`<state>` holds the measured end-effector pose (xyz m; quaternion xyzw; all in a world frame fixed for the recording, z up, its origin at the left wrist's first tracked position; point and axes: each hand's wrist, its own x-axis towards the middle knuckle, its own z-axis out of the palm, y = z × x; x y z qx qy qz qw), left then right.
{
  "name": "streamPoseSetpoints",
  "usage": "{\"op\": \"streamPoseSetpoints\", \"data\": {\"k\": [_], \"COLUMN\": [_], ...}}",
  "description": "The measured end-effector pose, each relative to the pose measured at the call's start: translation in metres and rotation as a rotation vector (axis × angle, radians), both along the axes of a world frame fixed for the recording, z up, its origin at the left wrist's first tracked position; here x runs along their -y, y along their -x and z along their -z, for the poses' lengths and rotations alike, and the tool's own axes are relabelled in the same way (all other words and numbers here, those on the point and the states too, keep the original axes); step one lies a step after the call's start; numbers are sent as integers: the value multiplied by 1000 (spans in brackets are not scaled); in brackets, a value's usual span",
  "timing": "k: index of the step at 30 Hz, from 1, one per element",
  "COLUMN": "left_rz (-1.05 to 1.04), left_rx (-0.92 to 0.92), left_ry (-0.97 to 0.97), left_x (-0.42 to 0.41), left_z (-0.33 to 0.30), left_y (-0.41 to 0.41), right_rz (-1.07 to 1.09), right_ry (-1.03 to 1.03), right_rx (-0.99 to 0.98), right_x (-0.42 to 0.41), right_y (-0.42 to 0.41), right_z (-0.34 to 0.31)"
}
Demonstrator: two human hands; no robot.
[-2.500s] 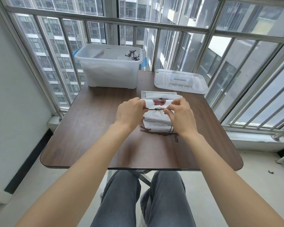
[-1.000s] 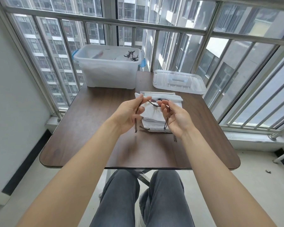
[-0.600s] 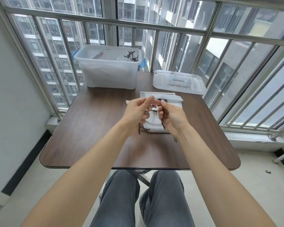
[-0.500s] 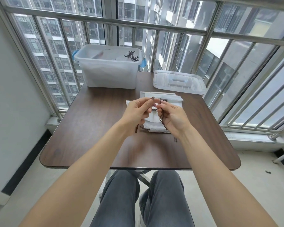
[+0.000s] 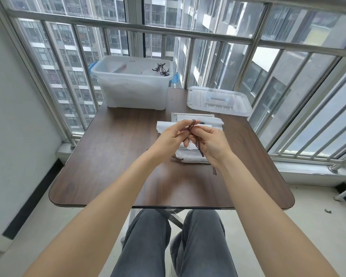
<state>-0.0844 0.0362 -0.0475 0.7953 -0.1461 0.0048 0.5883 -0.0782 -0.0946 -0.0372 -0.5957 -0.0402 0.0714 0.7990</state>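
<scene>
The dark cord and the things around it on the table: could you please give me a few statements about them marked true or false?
1. The left hand and the right hand both pinch the dark cord above the stack of white pouches. True.
2. The lid is on the storage bin. False: it lies on the table, right of the open bin.
3. Spare cords lie inside the bin. True.
4. The left hand rests flat on the table. False: it is raised, with its fingers on the cord.

Nothing is legible; faint print inside the plastic bin is too small.
</scene>
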Motion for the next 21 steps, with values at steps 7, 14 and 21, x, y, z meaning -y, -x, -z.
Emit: {"op": "streamPoseSetpoints", "data": {"k": [7, 14, 21], "left_rz": [-63, -141, -196], "left_rx": [60, 124, 140], "left_ry": [-372, -394, -268], "left_x": [2, 6, 12], "left_z": [-4, 0, -2], "left_y": [2, 9, 10], "right_rz": [5, -19, 52], "right_ry": [25, 116, 50], "right_rx": [-45, -53, -150], "right_x": [-3, -2, 3], "right_y": [5, 4, -2], "right_z": [0, -1, -2]}}
